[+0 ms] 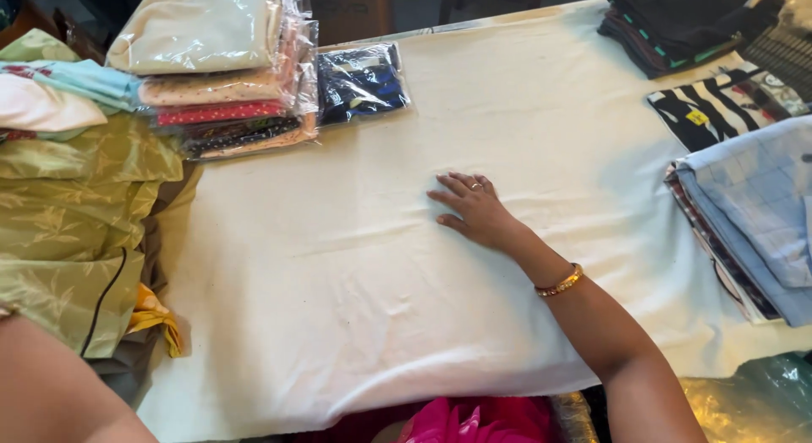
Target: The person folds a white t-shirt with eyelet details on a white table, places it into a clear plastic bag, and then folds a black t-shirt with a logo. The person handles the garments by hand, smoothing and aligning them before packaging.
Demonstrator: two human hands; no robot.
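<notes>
From the head camera, looking down: your right hand (474,210) lies flat, palm down and fingers spread, on the cream cloth (338,274) that covers the table, gripping nothing. The cloth spreads out on every side of that hand, its long axis running from the near edge toward the far end. Only your left forearm (51,384) shows, at the lower left corner; its hand is out of view, so the right hand alone meets the cloth.
</notes>
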